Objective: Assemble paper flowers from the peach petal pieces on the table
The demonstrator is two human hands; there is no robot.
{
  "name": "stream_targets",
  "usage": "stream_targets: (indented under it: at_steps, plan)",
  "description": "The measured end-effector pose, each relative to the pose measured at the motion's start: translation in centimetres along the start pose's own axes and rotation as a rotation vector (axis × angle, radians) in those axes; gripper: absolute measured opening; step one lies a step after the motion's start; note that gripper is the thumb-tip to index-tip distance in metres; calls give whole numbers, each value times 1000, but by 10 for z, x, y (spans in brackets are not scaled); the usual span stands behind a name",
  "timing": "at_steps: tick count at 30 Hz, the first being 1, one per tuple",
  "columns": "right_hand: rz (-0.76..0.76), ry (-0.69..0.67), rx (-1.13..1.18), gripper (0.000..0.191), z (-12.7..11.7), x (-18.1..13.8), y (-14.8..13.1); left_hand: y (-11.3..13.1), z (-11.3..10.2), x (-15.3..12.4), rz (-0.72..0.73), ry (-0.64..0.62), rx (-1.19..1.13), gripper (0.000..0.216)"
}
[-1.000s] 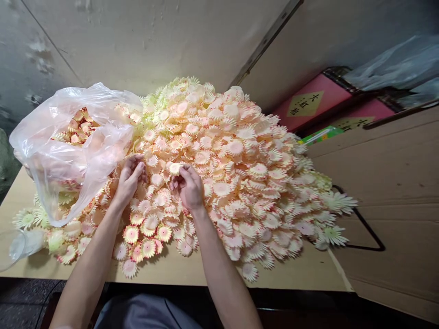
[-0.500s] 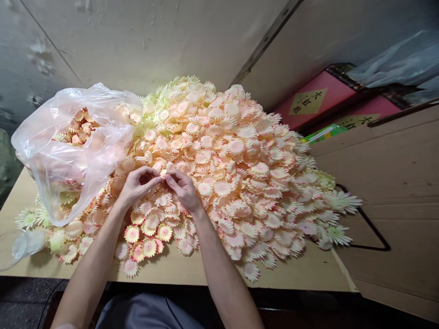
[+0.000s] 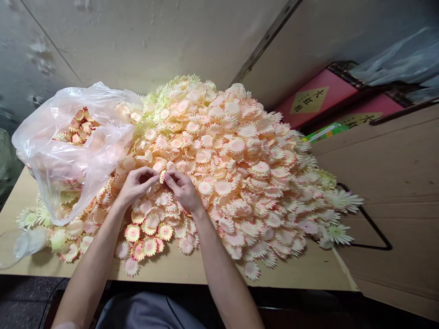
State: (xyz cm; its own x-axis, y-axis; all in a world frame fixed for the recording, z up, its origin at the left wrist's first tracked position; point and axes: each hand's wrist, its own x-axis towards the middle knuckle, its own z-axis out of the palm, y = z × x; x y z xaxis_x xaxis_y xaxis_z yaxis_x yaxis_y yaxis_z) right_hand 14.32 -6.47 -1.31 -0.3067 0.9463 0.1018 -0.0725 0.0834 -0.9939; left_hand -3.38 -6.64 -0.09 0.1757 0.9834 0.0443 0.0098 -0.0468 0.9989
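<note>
Both hands, left (image 3: 135,186) and right (image 3: 183,188), pinched one flower (image 3: 162,176) over the pile (image 3: 240,183). Plastic bag (image 3: 68,151) at ten o'clock held more flowers; bench (image 3: 206,272) beneath.

We look down on a wooden table (image 3: 192,274) heaped with a pile of fabric flower heads (image 3: 236,173), cream and pink-edged; our left hand (image 3: 135,185) and right hand (image 3: 183,188) meet above the near slope of the pile, fingertips pinching one small flower piece (image 3: 162,176) between them; both forearms reach up from the bottom edge. To the left a clear plastic bag (image 3: 68,146) sits open, partly filled with more flowers; a clear plastic cup (image 3: 15,244) lies on its side at the table's left edge. To the right, a pink box (image 3: 308,103) with a yellow label; brown cardboard (image 3: 387,183) slopes below it.
</note>
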Motion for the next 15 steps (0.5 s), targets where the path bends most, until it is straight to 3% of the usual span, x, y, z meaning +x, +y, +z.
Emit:
stream_targets:
  at_steps: [15]
  plan:
    - [24, -36, 28, 32, -1, 0, 1, -4, 2, 1, 15, -21, -49, 34]
